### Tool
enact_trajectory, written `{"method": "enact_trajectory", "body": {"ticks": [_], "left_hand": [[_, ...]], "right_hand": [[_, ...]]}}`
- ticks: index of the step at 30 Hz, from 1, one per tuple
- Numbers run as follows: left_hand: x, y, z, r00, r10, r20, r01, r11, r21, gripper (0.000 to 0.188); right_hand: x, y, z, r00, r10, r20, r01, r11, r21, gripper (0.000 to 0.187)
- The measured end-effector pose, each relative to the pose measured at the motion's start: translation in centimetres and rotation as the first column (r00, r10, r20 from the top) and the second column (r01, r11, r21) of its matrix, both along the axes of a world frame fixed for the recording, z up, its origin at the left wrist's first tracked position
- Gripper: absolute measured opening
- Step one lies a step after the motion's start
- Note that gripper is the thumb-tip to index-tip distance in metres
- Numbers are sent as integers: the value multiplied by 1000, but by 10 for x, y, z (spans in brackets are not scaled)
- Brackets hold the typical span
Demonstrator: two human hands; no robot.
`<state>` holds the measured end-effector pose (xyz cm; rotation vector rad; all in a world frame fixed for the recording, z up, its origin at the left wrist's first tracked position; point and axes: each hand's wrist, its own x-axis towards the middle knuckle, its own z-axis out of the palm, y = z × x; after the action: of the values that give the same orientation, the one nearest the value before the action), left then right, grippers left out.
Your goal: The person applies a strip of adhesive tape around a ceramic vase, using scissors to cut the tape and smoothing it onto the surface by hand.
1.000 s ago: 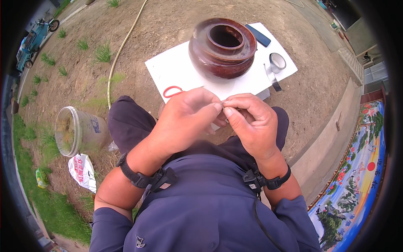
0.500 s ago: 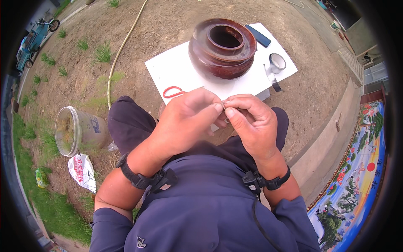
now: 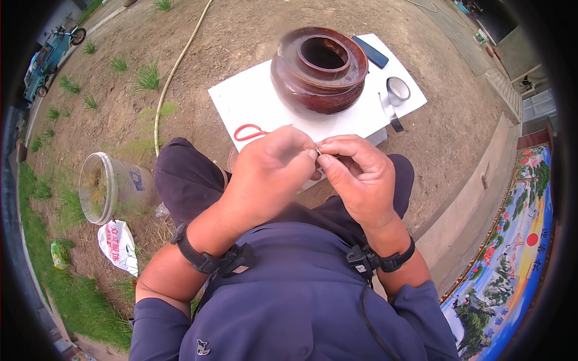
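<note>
My left hand (image 3: 270, 167) and my right hand (image 3: 356, 169) meet fingertip to fingertip above my lap, at the near edge of a white board (image 3: 241, 94). Both are closed in a pinch. Between the thumbs and forefingers is something small and thin that I cannot make out. Just beyond my left hand lie scissors with red handles (image 3: 247, 132), their blades partly hidden by the hand. A brown glazed jar (image 3: 322, 90) with a round open mouth stands on the board. To its right are a roll of silvery tape (image 3: 398, 91) and a dark phone (image 3: 370, 52).
On the ground at left stand a clear plastic bucket (image 3: 114, 189) and, below it, a white plastic bag (image 3: 118, 246). A pale hose (image 3: 176, 63) runs across the soil. A colourful painted panel (image 3: 503, 271) stands along the right side. A blue three-wheeled vehicle (image 3: 47, 63) is far left.
Both hands have shifted slightly to the left, and the fingers have rolled a little around the small thing. The jar, scissors and tape have stayed in place.
</note>
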<state>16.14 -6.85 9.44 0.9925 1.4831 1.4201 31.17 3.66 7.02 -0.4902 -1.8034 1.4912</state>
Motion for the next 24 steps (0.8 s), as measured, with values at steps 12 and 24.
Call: {"method": "enact_trajectory", "body": {"ticks": [12,24], "left_hand": [[2,-2,5,998,34,47,-34,999,-3,10],[-2,0,8,988,-8,157,13,999,-34,12]], "right_hand": [[0,-3,4,1000,7,-4,-8,992,-129,11],[0,5,10,994,-105,3,90,868,488,21]]}}
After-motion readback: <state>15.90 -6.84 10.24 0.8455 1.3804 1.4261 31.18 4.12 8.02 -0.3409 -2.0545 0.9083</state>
